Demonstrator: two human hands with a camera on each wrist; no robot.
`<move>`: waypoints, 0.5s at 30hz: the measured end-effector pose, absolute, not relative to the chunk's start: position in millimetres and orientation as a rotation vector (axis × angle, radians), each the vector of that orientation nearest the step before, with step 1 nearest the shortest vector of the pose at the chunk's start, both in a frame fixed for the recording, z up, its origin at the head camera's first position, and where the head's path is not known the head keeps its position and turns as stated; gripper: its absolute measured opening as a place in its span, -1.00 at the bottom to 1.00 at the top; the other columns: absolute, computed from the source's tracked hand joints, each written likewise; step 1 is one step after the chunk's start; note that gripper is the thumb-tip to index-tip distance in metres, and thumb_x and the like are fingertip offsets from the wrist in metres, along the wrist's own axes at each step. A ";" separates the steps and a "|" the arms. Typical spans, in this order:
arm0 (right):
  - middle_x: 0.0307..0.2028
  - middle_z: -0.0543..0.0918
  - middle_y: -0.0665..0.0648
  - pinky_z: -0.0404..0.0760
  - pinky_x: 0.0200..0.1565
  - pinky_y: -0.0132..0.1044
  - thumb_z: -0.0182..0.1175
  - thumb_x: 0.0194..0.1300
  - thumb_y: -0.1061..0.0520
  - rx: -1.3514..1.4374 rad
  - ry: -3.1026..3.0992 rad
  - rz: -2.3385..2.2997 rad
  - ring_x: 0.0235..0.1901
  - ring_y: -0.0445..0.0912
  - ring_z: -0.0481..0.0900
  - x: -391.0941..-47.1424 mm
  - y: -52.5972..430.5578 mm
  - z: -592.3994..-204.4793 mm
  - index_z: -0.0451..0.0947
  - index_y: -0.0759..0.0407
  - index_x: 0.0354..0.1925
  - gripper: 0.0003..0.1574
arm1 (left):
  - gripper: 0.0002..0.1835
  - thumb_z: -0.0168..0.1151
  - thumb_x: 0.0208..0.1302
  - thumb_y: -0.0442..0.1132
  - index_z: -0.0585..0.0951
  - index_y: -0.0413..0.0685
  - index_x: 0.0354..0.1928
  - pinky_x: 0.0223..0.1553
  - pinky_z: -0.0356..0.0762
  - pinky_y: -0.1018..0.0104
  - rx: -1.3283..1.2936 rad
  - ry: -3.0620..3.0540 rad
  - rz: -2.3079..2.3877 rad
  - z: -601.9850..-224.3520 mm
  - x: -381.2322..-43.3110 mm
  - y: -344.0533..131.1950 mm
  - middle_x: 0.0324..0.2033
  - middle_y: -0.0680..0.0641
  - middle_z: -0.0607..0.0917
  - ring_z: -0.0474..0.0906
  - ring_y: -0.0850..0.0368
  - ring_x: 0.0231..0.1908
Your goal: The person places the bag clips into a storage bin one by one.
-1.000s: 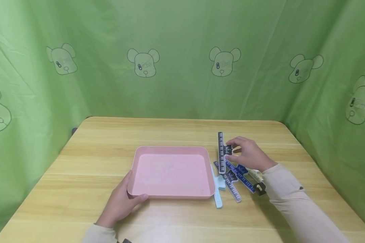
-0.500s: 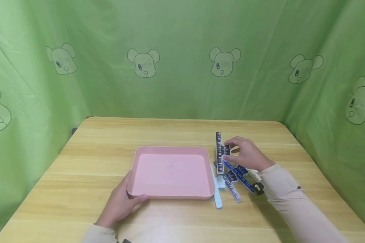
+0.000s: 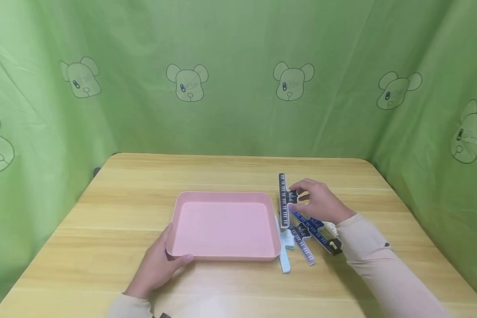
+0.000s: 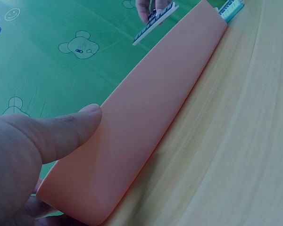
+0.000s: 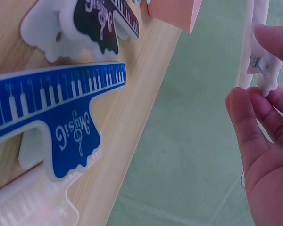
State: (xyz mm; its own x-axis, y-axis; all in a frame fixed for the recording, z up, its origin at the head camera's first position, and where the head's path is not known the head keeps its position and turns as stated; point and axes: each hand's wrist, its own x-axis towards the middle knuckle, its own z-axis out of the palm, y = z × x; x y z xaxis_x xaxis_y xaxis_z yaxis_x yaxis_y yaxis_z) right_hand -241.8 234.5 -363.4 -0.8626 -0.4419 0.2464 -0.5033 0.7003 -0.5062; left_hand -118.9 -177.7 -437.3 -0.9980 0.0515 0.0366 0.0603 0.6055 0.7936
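My left hand [image 3: 155, 269] grips the near left corner of a pink tray [image 3: 222, 229], its thumb over the front wall and its fingers round the side. In the left wrist view the thumb lies against the tray's outer wall [image 4: 141, 117]. Beyond the tray's right side, my right hand [image 3: 322, 203] pinches a black music book clip [image 3: 283, 201] by its tab. This clip has a piano-key strip, held lengthwise away from me above other clips. The right wrist view shows its pale back with a metal spring [image 5: 255, 62].
Beneath the held clip lie a blue clip [image 3: 316, 232], a dark purple clip [image 3: 302, 242] and a light blue clip [image 3: 285, 258] close against the tray. A white clip [image 3: 331, 228] and a black one [image 3: 335, 247] lie farther right. Green curtains [image 3: 238, 123] surround the wooden table [image 3: 103, 247].
My right hand has shifted slightly left with the black clip, bringing it closer to the tray's right edge. The left hand and the tray have not moved.
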 end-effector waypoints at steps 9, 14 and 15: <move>-0.07 0.61 0.29 0.68 -0.09 -0.08 0.45 0.05 0.23 0.827 -2.782 0.883 -0.14 0.11 0.59 -242.2 230.4 -365.1 0.54 0.41 0.00 -0.45 | 0.14 0.49 0.00 0.10 0.06 -0.21 0.49 0.29 0.13 -0.29 -0.110 -2.787 -1.395 -437.4 -118.6 -177.3 0.37 -0.32 0.28 0.22 -0.33 0.31; -0.07 0.61 0.29 0.68 -0.09 -0.12 0.45 0.05 0.24 0.829 -2.784 0.870 -0.14 0.10 0.59 -241.8 227.6 -365.6 0.54 0.41 0.00 -0.46 | 0.14 0.49 -0.01 0.10 0.07 -0.20 0.49 0.28 0.14 -0.30 -0.112 -2.782 -1.401 -437.8 -118.8 -177.4 0.35 -0.32 0.30 0.24 -0.33 0.31; -0.07 0.61 0.29 0.68 -0.09 -0.12 0.45 0.05 0.24 0.827 -2.786 0.871 -0.14 0.10 0.59 -241.9 226.9 -365.4 0.55 0.42 0.00 -0.46 | 0.14 0.49 -0.01 0.10 0.07 -0.19 0.49 0.29 0.14 -0.29 -0.107 -2.783 -1.403 -438.1 -119.0 -177.3 0.36 -0.32 0.30 0.24 -0.32 0.31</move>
State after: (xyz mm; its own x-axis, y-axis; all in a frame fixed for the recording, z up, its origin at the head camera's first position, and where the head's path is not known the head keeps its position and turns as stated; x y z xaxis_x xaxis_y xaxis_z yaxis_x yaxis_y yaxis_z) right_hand -241.9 226.9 -365.4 -0.8459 -0.4683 0.2551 -0.5302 0.6873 -0.4965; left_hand -119.0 -177.3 -438.1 -0.9974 0.0509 0.0515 0.0717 0.5931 0.8019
